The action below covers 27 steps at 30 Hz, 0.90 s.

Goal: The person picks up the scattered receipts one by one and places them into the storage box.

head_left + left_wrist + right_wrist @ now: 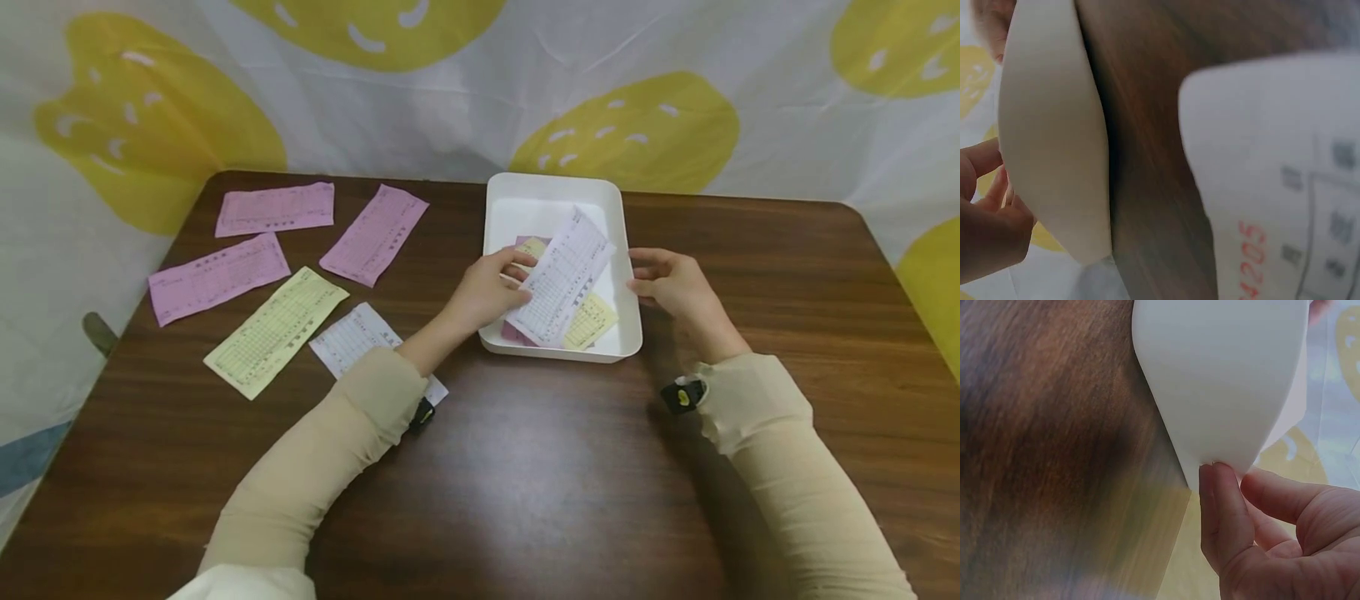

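Nearest, 2 beige sleeves [795, 467] reach in over the dark wood table [540, 483], with a black wrist device [681, 396] at the right cuff and another partly hidden at the left. Under the left forearm lies a white printed slip [352, 340], partly covered by the cuff; the left wrist view shows red digits on it. To its left is a yellow slip [277, 333], flat and slanted.

A little farther, the left hand [486, 287] pinches the edge of the upper white slip [562, 279] between thumb and fingers. That slip is inside the white tray [558, 354], tilted, above a yellow slip and a bit of pink paper [517, 335]. The right hand [678, 287] holds nothing: its fingers, slightly apart, touch the outside of the tray's right wall.

Beyond, at the table's far left, lie 3 pink slips [219, 279], apart from each other. Farthest back hangs white cloth [420, 117] printed with big yellow lemons, meeting the table's far edge.
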Motion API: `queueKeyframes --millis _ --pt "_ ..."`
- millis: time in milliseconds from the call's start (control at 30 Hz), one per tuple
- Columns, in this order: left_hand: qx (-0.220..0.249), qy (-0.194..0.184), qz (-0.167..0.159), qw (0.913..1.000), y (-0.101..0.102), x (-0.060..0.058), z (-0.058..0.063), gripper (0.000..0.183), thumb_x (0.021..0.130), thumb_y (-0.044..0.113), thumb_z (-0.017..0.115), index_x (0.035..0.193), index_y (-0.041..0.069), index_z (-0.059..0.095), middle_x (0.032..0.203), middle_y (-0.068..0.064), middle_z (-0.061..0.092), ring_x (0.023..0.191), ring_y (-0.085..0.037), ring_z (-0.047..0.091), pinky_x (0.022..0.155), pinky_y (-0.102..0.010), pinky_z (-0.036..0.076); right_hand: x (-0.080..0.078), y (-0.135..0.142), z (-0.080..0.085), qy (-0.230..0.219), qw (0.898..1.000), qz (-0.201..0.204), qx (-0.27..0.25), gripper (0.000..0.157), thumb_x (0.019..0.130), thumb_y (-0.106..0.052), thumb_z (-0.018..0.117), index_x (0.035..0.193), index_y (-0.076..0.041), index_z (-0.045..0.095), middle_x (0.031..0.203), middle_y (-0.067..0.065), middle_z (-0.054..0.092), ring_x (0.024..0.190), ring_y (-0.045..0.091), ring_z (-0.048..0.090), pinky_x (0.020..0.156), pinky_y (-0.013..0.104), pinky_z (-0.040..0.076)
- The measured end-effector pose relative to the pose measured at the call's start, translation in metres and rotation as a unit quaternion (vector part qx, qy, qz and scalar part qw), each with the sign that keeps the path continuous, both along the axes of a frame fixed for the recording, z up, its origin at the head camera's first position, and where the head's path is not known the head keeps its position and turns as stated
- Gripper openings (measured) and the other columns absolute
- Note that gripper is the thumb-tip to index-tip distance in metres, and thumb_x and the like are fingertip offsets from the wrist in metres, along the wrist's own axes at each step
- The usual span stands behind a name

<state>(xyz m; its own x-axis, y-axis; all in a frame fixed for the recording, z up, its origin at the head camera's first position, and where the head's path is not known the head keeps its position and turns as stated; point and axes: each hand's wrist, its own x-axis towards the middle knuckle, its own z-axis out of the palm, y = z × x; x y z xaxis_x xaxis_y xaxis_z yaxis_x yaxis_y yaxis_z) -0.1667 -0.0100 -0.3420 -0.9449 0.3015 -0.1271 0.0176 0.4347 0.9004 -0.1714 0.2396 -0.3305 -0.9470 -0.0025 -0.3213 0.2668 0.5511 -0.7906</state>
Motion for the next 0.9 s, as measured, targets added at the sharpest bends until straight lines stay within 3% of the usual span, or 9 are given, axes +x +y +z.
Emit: queueKeyframes --millis 100,300,533,900 --pt "-0.034 0.037 -0.002 0.9987 0.0 -0.001 0.0 0.041 0.084 0.0 0.066 0.124 0.004 0.06 0.112 -0.015 0.066 0.102 -0.026 0.065 0.091 -0.032 0.053 0.0 0.0 0.0 -0.002 1.0 0.002 -0.003 0.056 0.093 -0.006 0.057 0.145 -0.002 0.037 0.117 0.016 0.056 0.073 -0.011 0.053 0.068 0.008 0.05" --pt "-0.074 0.091 -0.006 0.9931 -0.007 -0.001 0.005 0.038 0.084 0.005 0.069 0.121 0.003 0.062 0.112 -0.014 0.067 0.104 -0.024 0.062 0.094 -0.031 0.05 -0.001 0.0 0.001 0.0 1.0 -0.004 -0.004 0.055 0.093 -0.005 0.058 0.144 -0.002 0.038 0.106 0.005 0.057 0.075 -0.008 0.053 0.068 0.009 0.051" --pt "-0.081 0.07 -0.003 0.9943 -0.033 0.003 0.014 0.036 0.086 0.007 0.067 0.122 0.006 0.062 0.115 -0.013 0.066 0.104 -0.024 0.061 0.092 -0.034 0.051 0.0 0.001 0.0 -0.002 1.0 -0.006 -0.007 0.055 0.092 -0.004 0.058 0.144 -0.002 0.038 0.102 0.001 0.056 0.08 -0.004 0.055 0.068 0.009 0.051" --pt "-0.116 0.049 -0.022 0.9918 -0.109 0.007 0.016 0.037 0.087 0.005 0.065 0.123 0.002 0.059 0.116 -0.019 0.064 0.105 -0.03 0.062 0.092 -0.039 0.052 -0.001 0.001 -0.001 -0.005 1.0 -0.003 0.0 0.056 0.093 -0.005 0.057 0.145 -0.002 0.037 0.117 0.015 0.056 0.073 -0.01 0.053 0.068 0.008 0.05"
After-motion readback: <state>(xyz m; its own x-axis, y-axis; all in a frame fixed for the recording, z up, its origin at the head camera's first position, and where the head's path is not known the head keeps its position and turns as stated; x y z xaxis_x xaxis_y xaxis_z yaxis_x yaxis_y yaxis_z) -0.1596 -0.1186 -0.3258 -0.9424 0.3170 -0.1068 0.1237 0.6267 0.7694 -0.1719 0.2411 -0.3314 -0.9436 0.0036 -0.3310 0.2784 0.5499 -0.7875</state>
